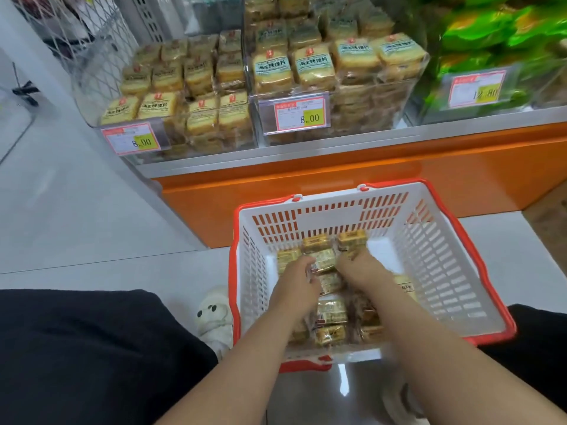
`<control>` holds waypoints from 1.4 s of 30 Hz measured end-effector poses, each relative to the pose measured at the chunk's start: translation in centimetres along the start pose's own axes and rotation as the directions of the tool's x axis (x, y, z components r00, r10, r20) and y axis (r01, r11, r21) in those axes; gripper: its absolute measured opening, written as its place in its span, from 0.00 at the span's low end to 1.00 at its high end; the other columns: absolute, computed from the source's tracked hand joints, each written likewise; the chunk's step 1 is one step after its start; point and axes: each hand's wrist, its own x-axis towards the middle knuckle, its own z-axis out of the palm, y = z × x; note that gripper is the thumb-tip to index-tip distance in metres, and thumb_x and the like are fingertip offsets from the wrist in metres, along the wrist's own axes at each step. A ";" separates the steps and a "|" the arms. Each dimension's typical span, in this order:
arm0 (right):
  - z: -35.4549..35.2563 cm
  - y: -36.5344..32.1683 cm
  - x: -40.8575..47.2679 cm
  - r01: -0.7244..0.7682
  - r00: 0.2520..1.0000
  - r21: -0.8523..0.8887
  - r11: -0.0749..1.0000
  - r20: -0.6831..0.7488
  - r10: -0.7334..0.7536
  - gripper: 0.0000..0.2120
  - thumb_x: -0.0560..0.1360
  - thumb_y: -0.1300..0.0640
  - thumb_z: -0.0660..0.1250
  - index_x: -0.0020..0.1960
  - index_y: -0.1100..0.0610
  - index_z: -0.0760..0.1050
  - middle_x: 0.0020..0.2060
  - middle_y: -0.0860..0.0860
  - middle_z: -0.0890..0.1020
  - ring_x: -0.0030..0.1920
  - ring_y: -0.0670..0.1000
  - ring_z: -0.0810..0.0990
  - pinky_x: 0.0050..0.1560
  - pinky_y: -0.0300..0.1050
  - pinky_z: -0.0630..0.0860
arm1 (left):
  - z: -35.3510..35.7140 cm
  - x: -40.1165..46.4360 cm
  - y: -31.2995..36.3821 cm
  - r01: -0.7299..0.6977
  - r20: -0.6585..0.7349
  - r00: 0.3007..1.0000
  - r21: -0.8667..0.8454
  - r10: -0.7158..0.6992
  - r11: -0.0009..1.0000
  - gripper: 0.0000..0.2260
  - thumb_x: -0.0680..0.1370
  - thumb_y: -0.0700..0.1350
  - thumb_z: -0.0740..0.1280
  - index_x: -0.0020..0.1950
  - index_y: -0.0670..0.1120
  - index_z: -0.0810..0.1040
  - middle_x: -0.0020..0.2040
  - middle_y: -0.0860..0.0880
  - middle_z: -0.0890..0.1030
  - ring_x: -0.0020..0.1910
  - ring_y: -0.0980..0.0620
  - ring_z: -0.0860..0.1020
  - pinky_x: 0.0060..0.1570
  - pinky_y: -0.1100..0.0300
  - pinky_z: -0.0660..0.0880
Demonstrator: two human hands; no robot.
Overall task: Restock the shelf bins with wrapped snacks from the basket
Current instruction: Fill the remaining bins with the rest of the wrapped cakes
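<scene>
While both forearms reach down into basket (pixel 429 240), hands, left (pixel 296 282) and right (pixel 363 269), curl onto wrapped snacks (pixel 329 312).

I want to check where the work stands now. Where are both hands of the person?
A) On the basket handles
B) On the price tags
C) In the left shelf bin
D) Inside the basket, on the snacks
D: the left hand and the right hand are both down inside the basket, on the snacks.
</scene>
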 end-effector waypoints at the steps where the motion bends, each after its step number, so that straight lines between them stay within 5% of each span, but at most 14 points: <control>1: -0.5 -0.6 -0.6 0.047 0.996 0.153 0.987 0.061 -0.057 0.16 0.74 0.43 0.60 0.52 0.54 0.74 0.48 0.55 0.81 0.48 0.56 0.79 0.57 0.54 0.75 | -0.3 0.0 0.3 0.012 -0.004 1.000 -0.052 -0.013 0.999 0.21 0.81 0.42 0.63 0.74 0.51 0.67 0.72 0.51 0.70 0.64 0.53 0.74 0.61 0.58 0.73; 4: -2.4 -2.6 -3.4 0.047 0.950 0.476 0.878 0.250 -0.186 0.15 0.82 0.46 0.55 0.47 0.55 0.74 0.39 0.54 0.82 0.38 0.53 0.80 0.39 0.43 0.74 | -1.3 -0.2 1.2 0.061 0.061 0.997 -0.238 -0.048 0.969 0.24 0.82 0.44 0.63 0.77 0.49 0.62 0.74 0.49 0.66 0.48 0.59 0.76 0.45 0.65 0.73; 7: -3.8 -3.2 -4.9 0.030 0.922 0.545 0.838 0.308 -0.233 0.16 0.82 0.46 0.55 0.50 0.56 0.76 0.30 0.51 0.81 0.28 0.49 0.79 0.28 0.40 0.70 | -2.3 -0.8 1.6 0.132 0.151 0.985 -0.346 -0.084 0.929 0.26 0.80 0.45 0.67 0.77 0.48 0.63 0.70 0.47 0.72 0.58 0.53 0.77 0.56 0.56 0.75; 11: -4.8 -3.9 -6.3 0.084 0.926 0.473 0.877 0.288 -0.244 0.22 0.80 0.38 0.55 0.56 0.52 0.79 0.41 0.61 0.83 0.28 0.50 0.78 0.30 0.41 0.74 | -3.7 -1.8 1.8 0.122 0.172 0.984 -0.441 -0.049 0.889 0.18 0.77 0.41 0.70 0.67 0.43 0.74 0.55 0.49 0.82 0.51 0.55 0.81 0.51 0.64 0.76; 16: -6.6 -6.0 -8.8 0.269 0.944 0.446 0.853 0.054 -0.326 0.23 0.77 0.37 0.61 0.63 0.52 0.69 0.52 0.50 0.81 0.42 0.47 0.83 0.46 0.45 0.79 | -6.7 -2.8 2.7 0.112 0.091 0.993 -0.534 -0.075 0.838 0.15 0.78 0.41 0.70 0.63 0.44 0.74 0.50 0.51 0.82 0.46 0.53 0.82 0.59 0.50 0.77; 20: -7.4 -9.1 -10.8 0.246 0.921 0.610 0.753 0.094 -0.377 0.22 0.74 0.57 0.72 0.64 0.59 0.69 0.35 0.50 0.82 0.28 0.46 0.77 0.30 0.39 0.73 | -10.5 -3.9 4.3 0.035 0.041 0.999 -0.514 -0.016 0.857 0.27 0.77 0.43 0.72 0.72 0.50 0.65 0.55 0.44 0.81 0.48 0.49 0.82 0.55 0.52 0.79; 22: -8.0 -11.4 -11.9 0.304 0.911 0.623 0.721 0.032 -0.412 0.22 0.73 0.61 0.73 0.63 0.61 0.68 0.32 0.49 0.80 0.25 0.44 0.74 0.27 0.38 0.69 | -13.4 -4.5 5.8 -0.082 0.004 0.996 -0.345 0.089 0.935 0.33 0.77 0.45 0.72 0.77 0.49 0.58 0.64 0.42 0.77 0.54 0.49 0.79 0.56 0.55 0.77; 24: -8.7 -14.0 -12.8 0.367 0.895 0.626 0.688 -0.036 -0.445 0.21 0.73 0.63 0.73 0.61 0.62 0.68 0.33 0.50 0.80 0.25 0.43 0.75 0.27 0.38 0.70 | -17.1 -5.2 7.5 -0.253 -0.059 0.963 0.129 0.262 0.959 0.42 0.73 0.52 0.74 0.80 0.50 0.52 0.75 0.46 0.63 0.70 0.47 0.68 0.68 0.54 0.67; 26: -9.3 -16.7 -13.5 0.403 0.880 0.632 0.661 -0.069 -0.471 0.20 0.73 0.63 0.73 0.59 0.63 0.67 0.34 0.51 0.79 0.25 0.42 0.77 0.26 0.37 0.72 | -20.5 -5.7 9.2 -0.374 -0.005 0.898 0.519 0.440 0.768 0.47 0.69 0.58 0.76 0.80 0.51 0.51 0.77 0.50 0.56 0.75 0.48 0.58 0.73 0.52 0.60; 29: -10.2 -20.7 -14.4 0.456 0.849 0.622 0.637 -0.088 -0.521 0.19 0.74 0.63 0.72 0.57 0.62 0.65 0.35 0.52 0.77 0.27 0.45 0.75 0.26 0.37 0.72 | -24.2 -5.2 10.9 -0.393 0.053 0.852 0.723 0.521 0.568 0.45 0.69 0.60 0.75 0.79 0.52 0.55 0.75 0.50 0.60 0.73 0.47 0.58 0.72 0.48 0.61; 33: -11.5 -25.3 -14.3 0.607 0.765 0.506 0.613 -0.161 -0.624 0.08 0.78 0.58 0.68 0.49 0.58 0.70 0.31 0.51 0.75 0.25 0.43 0.73 0.30 0.40 0.74 | -28.0 -3.5 12.1 -0.354 -0.028 0.826 0.752 0.563 0.556 0.42 0.70 0.55 0.74 0.78 0.51 0.56 0.71 0.49 0.64 0.70 0.47 0.62 0.68 0.52 0.64; 35: -11.9 -27.2 -13.4 0.705 0.703 0.375 0.602 -0.259 -0.662 0.09 0.81 0.53 0.61 0.46 0.57 0.74 0.35 0.51 0.78 0.34 0.47 0.77 0.40 0.48 0.77 | -29.9 -2.1 12.6 -0.327 -0.087 0.829 0.725 0.552 0.606 0.40 0.70 0.56 0.73 0.77 0.51 0.57 0.69 0.48 0.65 0.68 0.47 0.63 0.65 0.51 0.66; 38: -11.4 -28.5 -11.5 0.746 0.609 -0.057 0.664 -0.347 -0.714 0.14 0.83 0.52 0.55 0.58 0.56 0.76 0.49 0.55 0.82 0.50 0.56 0.78 0.46 0.47 0.72 | -32.6 0.2 12.7 -0.276 -0.183 0.845 0.654 0.502 0.704 0.39 0.70 0.55 0.74 0.76 0.50 0.60 0.67 0.46 0.67 0.67 0.46 0.67 0.65 0.51 0.66; 42: -8.9 -27.5 -10.5 0.676 0.511 -0.443 0.589 -0.294 -0.808 0.16 0.81 0.55 0.58 0.66 0.55 0.73 0.53 0.56 0.83 0.53 0.58 0.80 0.50 0.49 0.75 | -34.0 3.1 12.1 -0.266 -0.230 0.862 0.553 0.451 0.790 0.38 0.71 0.51 0.76 0.76 0.50 0.60 0.67 0.46 0.69 0.63 0.47 0.72 0.62 0.53 0.71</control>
